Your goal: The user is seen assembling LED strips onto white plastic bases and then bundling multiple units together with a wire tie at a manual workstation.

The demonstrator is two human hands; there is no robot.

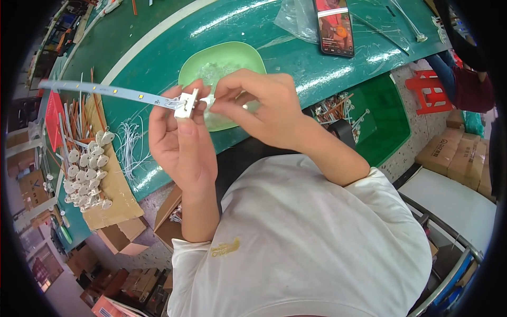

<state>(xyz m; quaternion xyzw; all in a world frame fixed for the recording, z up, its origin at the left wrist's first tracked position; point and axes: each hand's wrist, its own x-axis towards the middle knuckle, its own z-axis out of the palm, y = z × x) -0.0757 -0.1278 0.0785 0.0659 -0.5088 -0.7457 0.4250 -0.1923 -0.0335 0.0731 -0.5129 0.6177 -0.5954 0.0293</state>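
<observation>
Green is the colour of the bench [158, 58], a wide surface that curves away from the person, and on it, straight ahead of both hands, stands a light green bowl [222, 61] with small clear parts inside. A dark phone [334, 26] lies further off to the right, and to the left a brown cardboard sheet [113, 195] carries a heap of small white fittings [87, 174].

Next in size is the long pale strip [105, 91] with little yellow chips. Its long axis runs from the far left, over the bench, down to the hands, so its near end arrives exactly between them and the free length sticks out on the left side.

The left hand [177, 140] is closed around that near end and around a small white connector block [186, 104]; this hand is the nearer one to the strip. The right hand [259, 105] comes from the other side, fingers pinched together on a tiny pale piece [207, 101] touching the connector
</observation>
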